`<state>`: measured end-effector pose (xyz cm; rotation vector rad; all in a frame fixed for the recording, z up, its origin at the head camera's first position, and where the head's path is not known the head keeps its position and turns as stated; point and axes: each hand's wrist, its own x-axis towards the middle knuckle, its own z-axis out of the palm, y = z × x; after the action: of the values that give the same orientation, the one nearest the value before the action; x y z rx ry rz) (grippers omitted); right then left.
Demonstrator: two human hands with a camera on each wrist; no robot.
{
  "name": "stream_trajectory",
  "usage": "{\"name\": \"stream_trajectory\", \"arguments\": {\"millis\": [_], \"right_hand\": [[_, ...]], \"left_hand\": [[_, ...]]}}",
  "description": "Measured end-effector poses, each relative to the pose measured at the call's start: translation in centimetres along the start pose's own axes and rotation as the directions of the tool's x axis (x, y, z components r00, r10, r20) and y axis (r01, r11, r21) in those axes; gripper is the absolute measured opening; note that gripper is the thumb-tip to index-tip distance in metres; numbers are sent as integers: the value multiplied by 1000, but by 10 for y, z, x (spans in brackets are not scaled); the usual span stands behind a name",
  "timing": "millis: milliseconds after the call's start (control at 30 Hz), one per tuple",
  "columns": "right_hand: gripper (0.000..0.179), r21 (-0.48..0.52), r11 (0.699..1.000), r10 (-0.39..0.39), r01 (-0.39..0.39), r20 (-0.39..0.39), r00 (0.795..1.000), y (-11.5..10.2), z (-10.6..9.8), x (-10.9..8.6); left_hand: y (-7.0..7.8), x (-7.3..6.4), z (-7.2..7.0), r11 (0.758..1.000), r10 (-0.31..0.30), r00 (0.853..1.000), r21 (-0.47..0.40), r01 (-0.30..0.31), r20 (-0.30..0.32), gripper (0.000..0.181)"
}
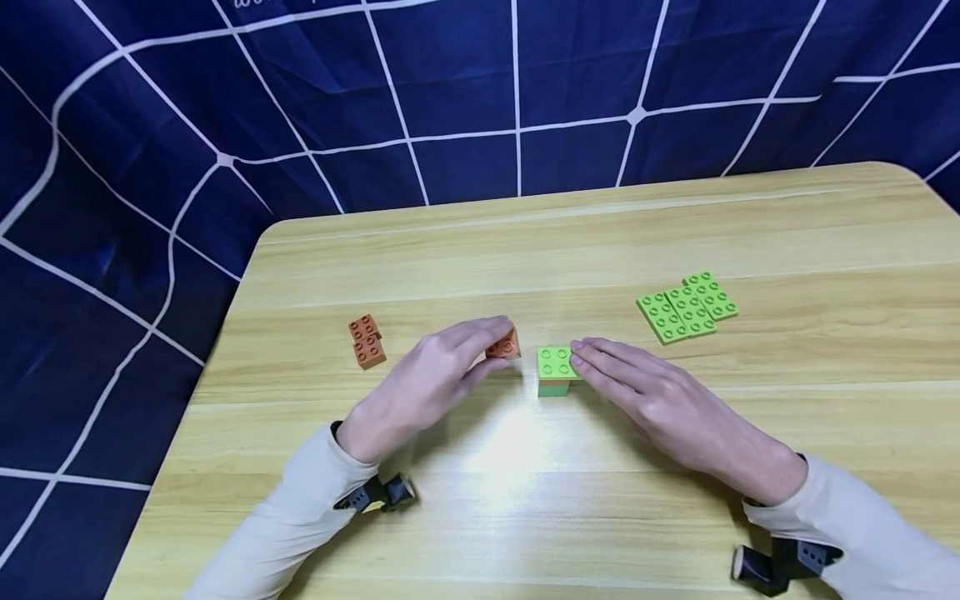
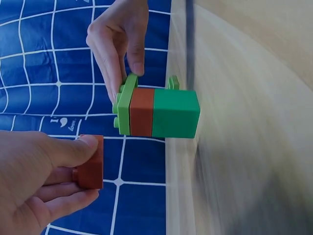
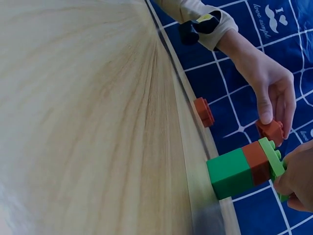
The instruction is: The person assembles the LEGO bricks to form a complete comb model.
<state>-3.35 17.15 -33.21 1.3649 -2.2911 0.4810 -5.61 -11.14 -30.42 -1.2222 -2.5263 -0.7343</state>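
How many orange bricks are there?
4: two bricks on the table at left, a third brick in the left hand, a fourth brick within the stack. More may be hidden.

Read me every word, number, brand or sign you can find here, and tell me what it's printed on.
"I" beside a heart and a moustache: on the blue cloth, right wrist view.
"love simpl", its ending blurred: same cloth, same view.
"love": same cloth, left wrist view; marks near it too small to read.
Head view, top edge: white lettering on the cloth, cut off, unreadable.
Stacked blocks: none readable.
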Motion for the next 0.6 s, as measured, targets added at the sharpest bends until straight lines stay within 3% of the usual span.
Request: {"name": "stream_trajectory", "arguments": {"millis": [300,600], "right_hand": [[51,-1,1000,5,-5,-3,1000,0,0,0],[52,-2,1000,2,-2,-2,1000,0,1,1]], "left_hand": [[6,7,9,992,115,992,-44,-118,-52,42],[7,13,26,968,226,963,-72,-239,-149,40]]}}
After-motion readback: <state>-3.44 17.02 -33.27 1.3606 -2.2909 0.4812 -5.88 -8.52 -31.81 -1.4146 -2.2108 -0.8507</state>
